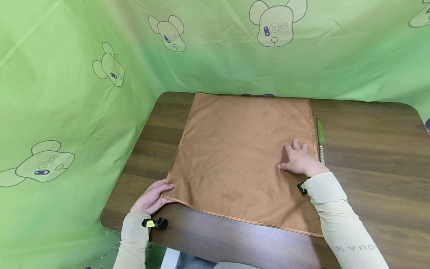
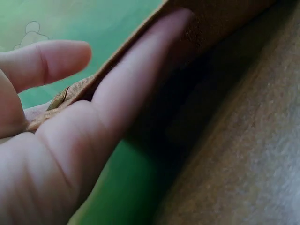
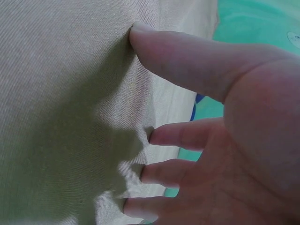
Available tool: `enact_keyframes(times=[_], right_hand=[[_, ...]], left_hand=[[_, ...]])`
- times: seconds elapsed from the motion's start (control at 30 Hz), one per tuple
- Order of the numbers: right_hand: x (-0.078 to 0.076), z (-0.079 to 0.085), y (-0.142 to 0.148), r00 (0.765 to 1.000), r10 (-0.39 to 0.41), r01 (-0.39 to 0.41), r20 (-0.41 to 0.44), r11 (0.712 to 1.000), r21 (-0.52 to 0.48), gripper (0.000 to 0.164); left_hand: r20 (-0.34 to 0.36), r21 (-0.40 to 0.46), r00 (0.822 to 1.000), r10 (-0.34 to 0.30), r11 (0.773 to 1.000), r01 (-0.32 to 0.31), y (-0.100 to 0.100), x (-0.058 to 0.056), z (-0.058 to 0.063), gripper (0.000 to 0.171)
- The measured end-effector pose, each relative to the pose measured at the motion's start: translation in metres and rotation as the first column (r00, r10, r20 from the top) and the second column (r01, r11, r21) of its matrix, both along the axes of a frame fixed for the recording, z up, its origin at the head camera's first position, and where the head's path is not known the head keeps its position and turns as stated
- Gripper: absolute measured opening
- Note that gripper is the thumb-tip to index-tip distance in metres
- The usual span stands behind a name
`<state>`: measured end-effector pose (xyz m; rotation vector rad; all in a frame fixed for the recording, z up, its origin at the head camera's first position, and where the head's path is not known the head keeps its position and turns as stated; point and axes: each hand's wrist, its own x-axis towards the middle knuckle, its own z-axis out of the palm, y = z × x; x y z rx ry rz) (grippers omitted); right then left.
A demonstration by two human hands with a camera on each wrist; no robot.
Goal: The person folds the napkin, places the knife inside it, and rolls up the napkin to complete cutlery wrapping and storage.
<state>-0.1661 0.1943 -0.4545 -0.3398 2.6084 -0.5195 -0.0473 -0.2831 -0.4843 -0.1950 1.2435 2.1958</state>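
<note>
Cloth of plain brown fabric, roughly square with a stitched hem (image 1: 242,149), lies spread over the middle of a dark wood-grained table (image 1: 376,149), its far edge reaching the back of the tabletop by a green curtain printed with bear faces (image 1: 80,116). The left hand (image 1: 151,197) is at the near left corner — thumb above, straight fingers beneath, the fabric's edge between them and raised from the wood; the left wrist view shows a gap at the thumb tip, so no tight pinch shows. The right hand (image 1: 301,161) is spread wide, its fingertips at the cloth's surface near the right edge, holding nothing. Just beside that edge lies a knife with a green blade and a patterned, silvery handle (image 1: 320,134), partly hidden by the right hand. Laying out seems nearly done, to judge by the squared shape and lack of folds; what appears left is the lifted corner, the wavy near edge and some faint ripples — the knife lies outside the cloth, in neither hand
</note>
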Motion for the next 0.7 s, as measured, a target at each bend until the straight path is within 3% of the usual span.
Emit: enact_keyframes(times=[0.4, 0.7], right_hand=[[0.001, 0.0, -0.001, 1.0, -0.004, 0.004, -0.004, 1.0, 0.001, 0.091], [0.001, -0.001, 0.0, 1.0, -0.006, 0.006, 0.002, 1.0, -0.001, 0.092]], left_hand=[[-0.019, 0.005, 1.0, -0.008, 1.0, 0.008, 0.004, -0.002, 0.007, 0.049], [-0.047, 0.074, 0.999, 0.017, 0.997, -0.014, 0.009, -0.005, 0.017, 0.041]])
